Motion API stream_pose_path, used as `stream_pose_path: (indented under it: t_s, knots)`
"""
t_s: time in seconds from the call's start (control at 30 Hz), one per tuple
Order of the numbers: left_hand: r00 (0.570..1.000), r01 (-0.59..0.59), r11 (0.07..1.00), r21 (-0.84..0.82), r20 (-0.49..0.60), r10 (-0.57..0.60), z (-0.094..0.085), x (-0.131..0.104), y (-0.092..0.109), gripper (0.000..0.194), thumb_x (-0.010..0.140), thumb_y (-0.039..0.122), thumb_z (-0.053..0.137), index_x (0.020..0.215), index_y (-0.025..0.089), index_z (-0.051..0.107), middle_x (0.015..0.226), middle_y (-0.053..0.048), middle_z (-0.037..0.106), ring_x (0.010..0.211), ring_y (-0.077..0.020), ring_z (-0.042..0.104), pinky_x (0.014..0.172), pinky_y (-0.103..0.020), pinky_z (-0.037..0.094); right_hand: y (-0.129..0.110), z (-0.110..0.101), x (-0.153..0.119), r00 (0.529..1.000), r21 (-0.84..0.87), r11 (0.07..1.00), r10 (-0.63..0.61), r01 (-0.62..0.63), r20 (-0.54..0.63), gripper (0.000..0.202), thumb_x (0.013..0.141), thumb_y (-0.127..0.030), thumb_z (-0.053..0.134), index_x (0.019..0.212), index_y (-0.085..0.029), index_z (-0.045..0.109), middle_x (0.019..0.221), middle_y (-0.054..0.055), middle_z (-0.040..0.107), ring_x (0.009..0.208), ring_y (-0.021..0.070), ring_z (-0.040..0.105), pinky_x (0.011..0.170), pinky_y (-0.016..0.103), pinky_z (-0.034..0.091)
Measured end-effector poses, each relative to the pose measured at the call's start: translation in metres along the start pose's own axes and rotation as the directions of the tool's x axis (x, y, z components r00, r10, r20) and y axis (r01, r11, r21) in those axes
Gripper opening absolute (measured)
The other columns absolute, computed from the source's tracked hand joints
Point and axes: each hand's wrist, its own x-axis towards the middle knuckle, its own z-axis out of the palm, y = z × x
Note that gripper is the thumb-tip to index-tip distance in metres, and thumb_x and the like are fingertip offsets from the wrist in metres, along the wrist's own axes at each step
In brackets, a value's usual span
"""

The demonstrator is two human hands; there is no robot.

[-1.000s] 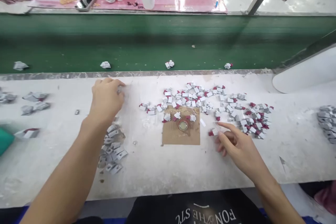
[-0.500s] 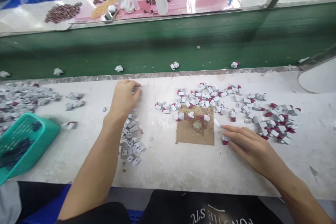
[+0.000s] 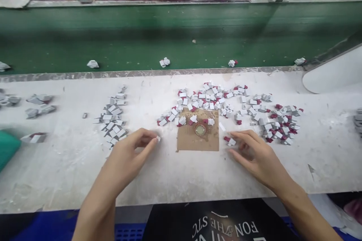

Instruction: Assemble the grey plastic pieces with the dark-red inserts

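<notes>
Between thumb and forefinger, my left hand (image 3: 138,147) pinches a small white piece (image 3: 158,138), mostly covered by the fingertips. My right hand (image 3: 253,150) is open, its thumb and fingers spread around a small white-and-dark-red piece (image 3: 230,141) on the table; I cannot tell whether they touch it. Left of that hand lies a brown cardboard square (image 3: 195,143). It carries a round, bead-rimmed disc (image 3: 200,130) with a pale centre, and several white-and-red pieces along its upper part. A thin white strip (image 3: 222,126) lies just off its right edge.
Loose white pieces (image 3: 113,120) lie behind my left hand. White-and-red pieces (image 3: 209,96) spread behind the cardboard, with another heap (image 3: 283,124) to the right. A green belt (image 3: 127,34) crosses behind the table (image 3: 169,180). A green basket (image 3: 8,148) stands at far left.
My left hand has come from the white pieces toward the cardboard, now pinching a small white piece. My right thumb and fingers have spread apart. The view has shifted.
</notes>
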Motion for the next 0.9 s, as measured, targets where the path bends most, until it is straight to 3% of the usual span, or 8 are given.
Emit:
stream_pose_path:
  t_s: [0.1, 0.23, 0.37, 0.57, 0.77, 0.9]
  knots:
    - [0.997, 0.009, 0.999, -0.037, -0.071, -0.012, 0.012, -0.009, -0.001, 0.030, 0.099, 0.061, 0.074, 0.099, 0.033, 0.085, 0.115, -0.006, 0.089, 0.103, -0.0336, 0.084, 0.085, -0.042, 0.066, 0.001, -0.001, -0.002, 1.000, 0.007, 1.000, 0.008, -0.008, -0.018, 0.022, 0.115, -0.028, 0.066, 0.134, -0.028, 0.078, 0.123, 0.012, 0.080, 0.084, 0.0244, 0.078, 0.076, 0.041, 0.070]
    - [0.981, -0.016, 0.997, -0.080, -0.194, 0.000, 0.025, -0.019, -0.001, 0.028, 0.105, 0.053, 0.069, 0.113, 0.031, 0.085, 0.124, -0.008, 0.085, 0.115, -0.0318, 0.081, 0.088, -0.041, 0.066, 0.000, 0.000, -0.001, 0.995, -0.006, 1.000, -0.005, 0.004, -0.099, 0.021, 0.113, -0.025, 0.067, 0.127, -0.030, 0.082, 0.119, 0.010, 0.085, 0.082, 0.0246, 0.079, 0.075, 0.041, 0.069]
    - [0.981, -0.065, 0.993, -0.097, -0.188, 0.046, 0.030, -0.026, -0.004, 0.030, 0.102, 0.045, 0.074, 0.127, 0.030, 0.082, 0.123, -0.007, 0.081, 0.104, -0.0278, 0.080, 0.095, -0.042, 0.066, -0.013, 0.003, 0.007, 0.992, 0.074, 0.997, 0.001, 0.009, -0.127, 0.019, 0.110, -0.023, 0.072, 0.123, -0.031, 0.083, 0.103, 0.005, 0.084, 0.073, 0.0216, 0.075, 0.070, 0.038, 0.065]
    - [0.973, -0.085, 0.994, -0.070, -0.219, 0.068, 0.031, -0.024, 0.007, 0.018, 0.104, 0.042, 0.073, 0.115, 0.030, 0.081, 0.111, -0.005, 0.083, 0.100, -0.0283, 0.078, 0.086, -0.042, 0.064, -0.040, 0.019, 0.032, 0.982, 0.206, 0.977, -0.020, 0.059, -0.186, 0.024, 0.109, -0.018, 0.074, 0.126, -0.031, 0.085, 0.096, 0.003, 0.081, 0.079, 0.0221, 0.075, 0.076, 0.039, 0.065]
    - [0.983, -0.154, 0.916, -0.369, -0.148, 0.105, 0.044, -0.020, 0.028, 0.013, 0.104, 0.035, 0.078, 0.117, 0.030, 0.080, 0.115, -0.003, 0.082, 0.104, -0.0224, 0.079, 0.097, -0.039, 0.065, -0.048, 0.029, 0.049, 0.981, 0.187, 0.977, -0.069, 0.103, -0.179, 0.022, 0.110, -0.017, 0.072, 0.124, -0.027, 0.086, 0.091, 0.003, 0.078, 0.076, 0.0209, 0.071, 0.074, 0.038, 0.065]
    - [0.978, -0.202, 0.868, -0.453, -0.146, 0.152, 0.055, -0.016, 0.039, 0.015, 0.103, 0.030, 0.080, 0.117, 0.029, 0.084, 0.115, -0.004, 0.080, 0.099, -0.0199, 0.076, 0.094, -0.036, 0.066, -0.050, 0.030, 0.050, 0.983, 0.134, 0.986, -0.080, 0.104, -0.167, 0.021, 0.111, -0.017, 0.070, 0.124, -0.023, 0.085, 0.096, 0.006, 0.079, 0.074, 0.0199, 0.070, 0.069, 0.036, 0.064]
